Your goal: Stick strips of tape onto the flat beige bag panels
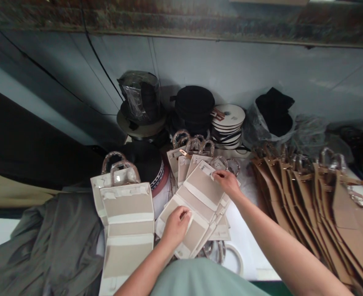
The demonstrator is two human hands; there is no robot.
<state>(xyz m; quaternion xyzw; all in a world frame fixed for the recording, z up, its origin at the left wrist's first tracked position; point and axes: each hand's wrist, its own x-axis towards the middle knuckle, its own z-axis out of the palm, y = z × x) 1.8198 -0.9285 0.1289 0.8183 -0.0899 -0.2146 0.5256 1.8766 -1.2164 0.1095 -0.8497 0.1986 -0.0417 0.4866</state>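
"Advice for handling that beige panel (200, 197)?"

"Keeping it flat, creases unstrained and both halves supported, should serve best. The right hand (226, 181) pinches it near the far end; the left hand (177, 226) curls on the near half, though whether it grips, one cannot tell."

"Which way does it point?"

"Atop the pile (220, 232), its long axis slants from near left to far right."
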